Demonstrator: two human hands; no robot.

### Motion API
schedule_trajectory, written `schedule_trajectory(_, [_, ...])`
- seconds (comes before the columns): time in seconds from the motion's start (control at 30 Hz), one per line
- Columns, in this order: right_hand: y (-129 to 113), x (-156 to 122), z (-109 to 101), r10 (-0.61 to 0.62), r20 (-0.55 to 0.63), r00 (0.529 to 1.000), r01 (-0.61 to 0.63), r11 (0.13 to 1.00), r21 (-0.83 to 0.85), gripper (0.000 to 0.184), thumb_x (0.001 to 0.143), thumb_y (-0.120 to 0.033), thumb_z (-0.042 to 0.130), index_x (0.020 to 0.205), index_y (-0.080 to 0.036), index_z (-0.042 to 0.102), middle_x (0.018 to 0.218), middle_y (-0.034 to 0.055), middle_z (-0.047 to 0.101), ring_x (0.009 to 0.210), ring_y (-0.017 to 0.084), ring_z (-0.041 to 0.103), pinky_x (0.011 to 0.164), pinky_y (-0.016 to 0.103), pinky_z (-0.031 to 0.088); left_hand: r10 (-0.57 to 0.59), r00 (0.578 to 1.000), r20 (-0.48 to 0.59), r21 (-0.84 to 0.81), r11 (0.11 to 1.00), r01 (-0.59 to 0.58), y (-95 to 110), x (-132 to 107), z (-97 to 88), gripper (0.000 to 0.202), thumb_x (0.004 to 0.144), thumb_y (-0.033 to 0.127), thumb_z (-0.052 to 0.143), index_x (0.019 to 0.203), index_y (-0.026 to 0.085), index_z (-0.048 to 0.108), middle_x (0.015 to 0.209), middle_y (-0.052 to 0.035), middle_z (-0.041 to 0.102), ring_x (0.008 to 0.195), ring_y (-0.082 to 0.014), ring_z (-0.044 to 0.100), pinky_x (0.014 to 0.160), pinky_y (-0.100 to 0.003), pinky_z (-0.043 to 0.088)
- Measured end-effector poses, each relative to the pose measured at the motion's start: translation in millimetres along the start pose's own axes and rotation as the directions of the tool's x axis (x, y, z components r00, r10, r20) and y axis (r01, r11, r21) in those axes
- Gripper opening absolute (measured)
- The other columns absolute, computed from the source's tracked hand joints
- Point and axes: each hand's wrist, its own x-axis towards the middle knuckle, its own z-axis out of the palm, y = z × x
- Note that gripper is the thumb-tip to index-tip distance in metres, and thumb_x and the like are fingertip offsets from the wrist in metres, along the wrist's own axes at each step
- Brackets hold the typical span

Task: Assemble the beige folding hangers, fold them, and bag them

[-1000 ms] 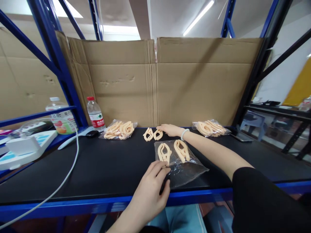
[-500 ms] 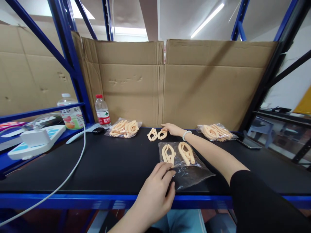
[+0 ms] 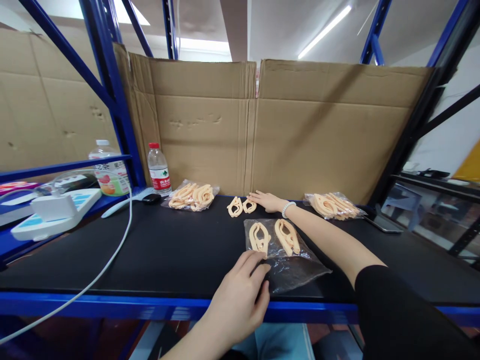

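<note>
A clear plastic bag lies flat near the front of the black table. On or inside it, I cannot tell which, are two beige folded plastic hangers, a left one and a right one. My left hand rests with loosely bent, parted fingers, its fingertips at the lower end of the left hanger and the bag. Farther back, my right hand, with a beaded bracelet at the wrist, lies flat with fingers stretched onto a back hanger, partly covering it. Another back hanger sits just left.
Filled bags of hangers lie at back left and back right. A red-capped water bottle, a power strip and a white cable occupy the left. Cardboard walls the back; a phone-like slab lies right.
My right hand's fingers have flattened from a pointing shape onto the back hanger, with the hand shifted slightly left. My left hand stays in place at the bag. The view has shifted a little.
</note>
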Motion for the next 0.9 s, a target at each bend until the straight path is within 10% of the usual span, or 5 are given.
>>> schedule_trajectory(0.47, [22.8,-43.5,-4.8,0.145,-0.132,0.98,-0.1,0.949,0.3,0.043,0.075,0.001,0.049,0.111,-0.013,0.067,0.111,0.0127,0.065,0.102,0.023,0.059,0.092,0.032,0.044,0.007,1.0,0.006,-0.006,1.0,-0.007,-0.1,0.3,0.2,0.028,0.085,0.012,0.043,0.109,0.014,0.058,0.12,-0.0119,0.053,0.118,-0.0249,0.045,0.103,-0.043,0.043])
schedule_trajectory(0.9, [39.1,-54.0,5.9,0.232,-0.151,0.961,-0.129,0.858,0.497,0.022,0.08,-0.011,0.055,0.096,-0.013,0.071,0.092,0.0055,0.072,0.083,0.017,0.065,0.077,0.025,0.047,0.016,1.0,-0.017,0.002,1.0,-0.016,-0.9,1.8,-1.1,0.028,0.084,0.011,0.046,0.108,0.015,0.059,0.118,-0.0115,0.055,0.116,-0.0243,0.048,0.1,-0.043,0.046])
